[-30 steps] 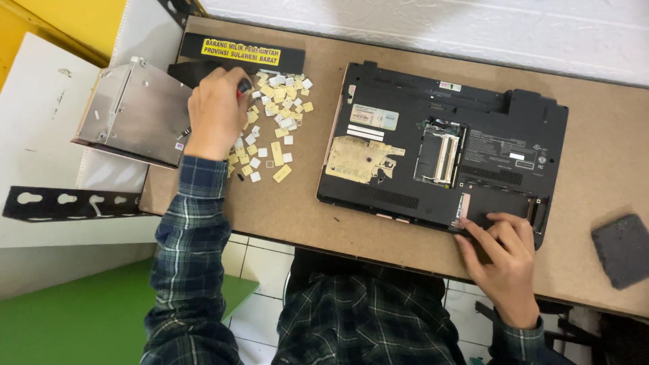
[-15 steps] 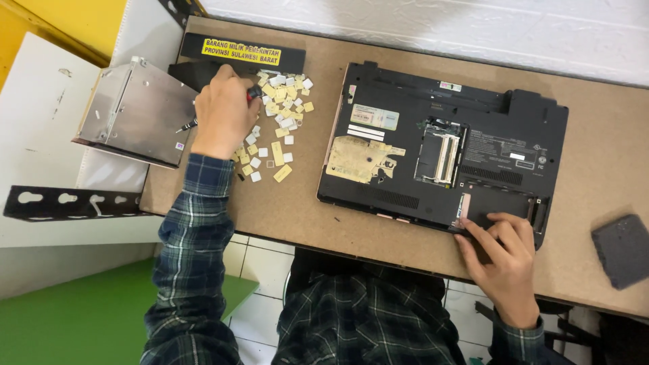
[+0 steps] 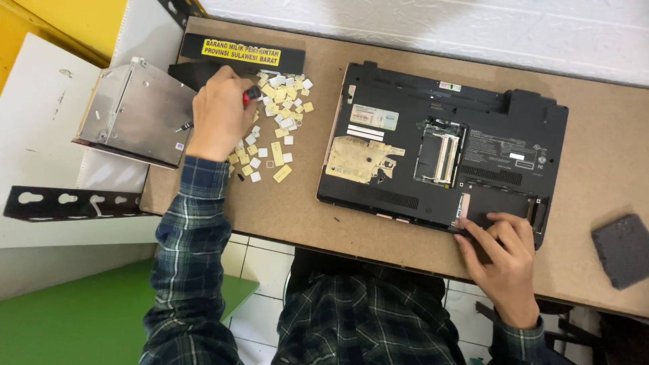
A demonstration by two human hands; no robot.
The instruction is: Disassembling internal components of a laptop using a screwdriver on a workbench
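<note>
A black laptop lies upside down on the brown table, with a small hatch open on its underside. My right hand presses its fingers on the laptop's near right corner. My left hand is closed around a screwdriver with a red and black handle, whose metal tip points left toward a silver optical drive. A pile of small beige and white key caps lies right beside that hand.
A long black part with a yellow label lies at the table's back edge. A dark grey foam block sits at the right. A black perforated bracket lies on the white surface to the left, off the table.
My left hand has lifted slightly off the key cap pile with the screwdriver, its tip now showing to the left. The right hand has stayed on the laptop's corner.
</note>
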